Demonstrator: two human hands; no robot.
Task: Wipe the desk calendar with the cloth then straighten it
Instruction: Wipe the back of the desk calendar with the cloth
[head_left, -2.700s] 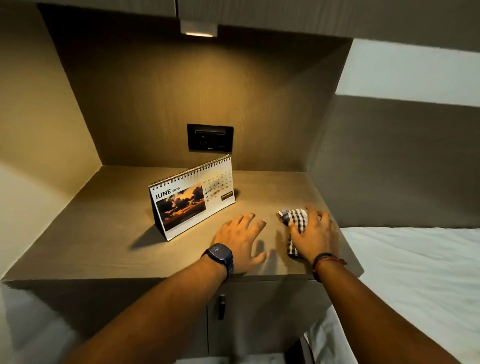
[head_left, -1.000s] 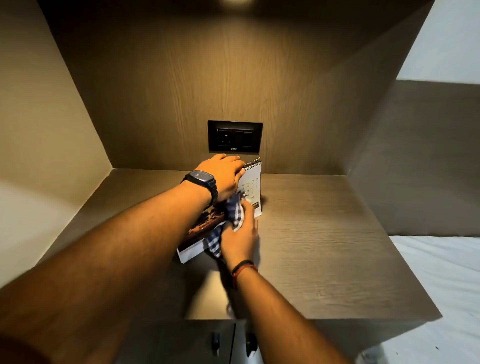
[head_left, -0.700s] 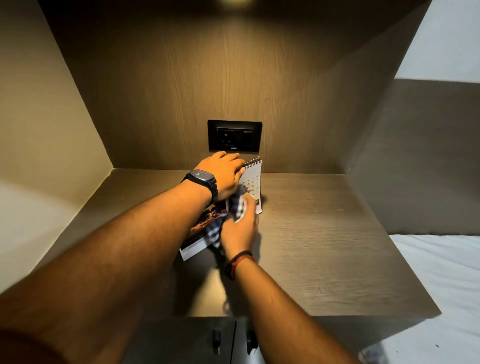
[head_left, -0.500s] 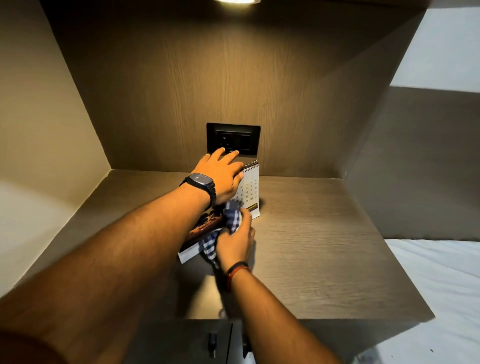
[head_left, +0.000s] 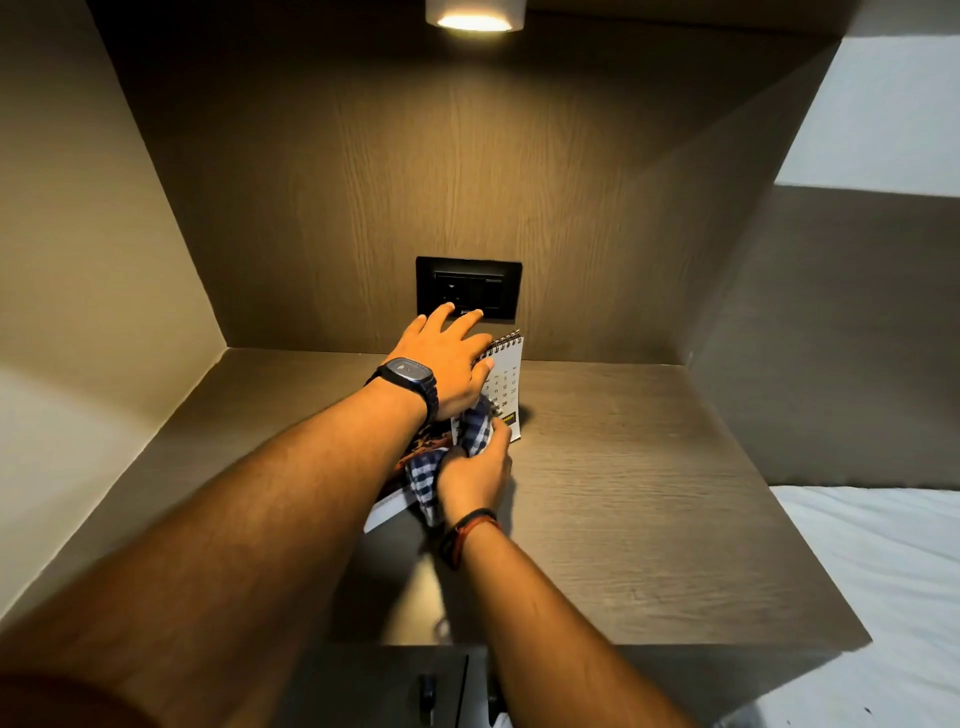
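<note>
Right hand (head_left: 475, 475) presses cloth (head_left: 475, 428) on calendar (head_left: 506, 371)

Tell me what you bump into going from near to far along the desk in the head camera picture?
Right hand holding the checked cloth → desk calendar → left hand on its top → black wall socket.

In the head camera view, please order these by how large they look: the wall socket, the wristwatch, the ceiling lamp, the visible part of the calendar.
1. Calendar, though mostly hidden by the hands
2. Wall socket and ceiling lamp: too alike to rank; the lamp is cut off
3. Wristwatch, smallest
</note>
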